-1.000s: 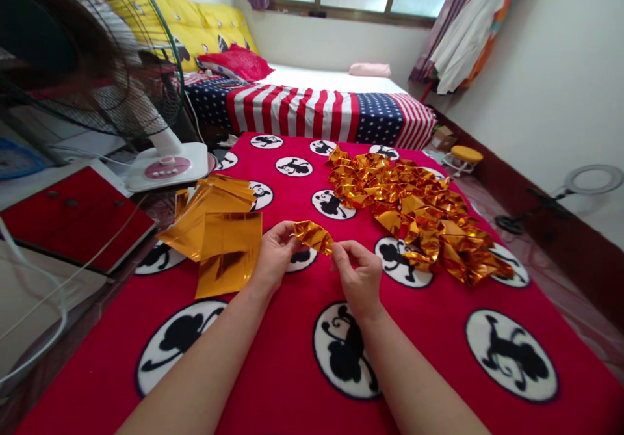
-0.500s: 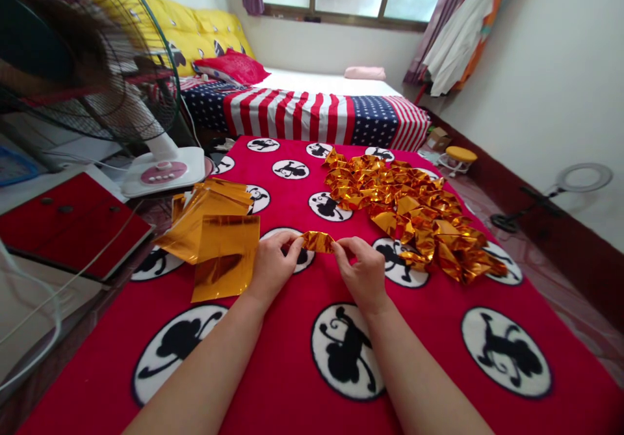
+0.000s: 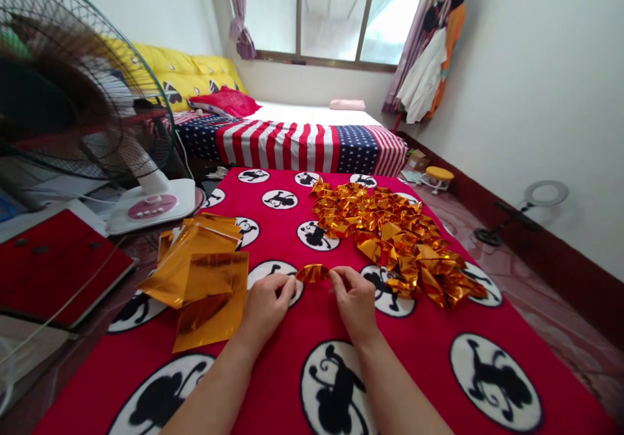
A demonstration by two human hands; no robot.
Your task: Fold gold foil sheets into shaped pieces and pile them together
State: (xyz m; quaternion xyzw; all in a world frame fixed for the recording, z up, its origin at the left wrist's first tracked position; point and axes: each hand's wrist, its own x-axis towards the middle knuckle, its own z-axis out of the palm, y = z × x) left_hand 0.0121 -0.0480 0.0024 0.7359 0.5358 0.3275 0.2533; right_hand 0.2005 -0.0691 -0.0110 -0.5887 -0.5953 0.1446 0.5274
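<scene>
Your left hand (image 3: 267, 306) and right hand (image 3: 355, 300) pinched opposite ends of the gold foil piece (image 3: 312, 272) between thumb and fingers, its long axis crosswise, neither hand nearer. Foil sheets (image 3: 217, 308) lay leftward; crumpled foil pieces (image 3: 390, 227) lay forward-right.

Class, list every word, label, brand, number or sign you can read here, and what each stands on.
No text can be read.
White plastic fan base with pink oval panel: any markings are too small to read.
Flat, shiny gold foil sheets: no lettering visible.
Red cloth with white circles: black cartoon figures, no visible words.
</scene>
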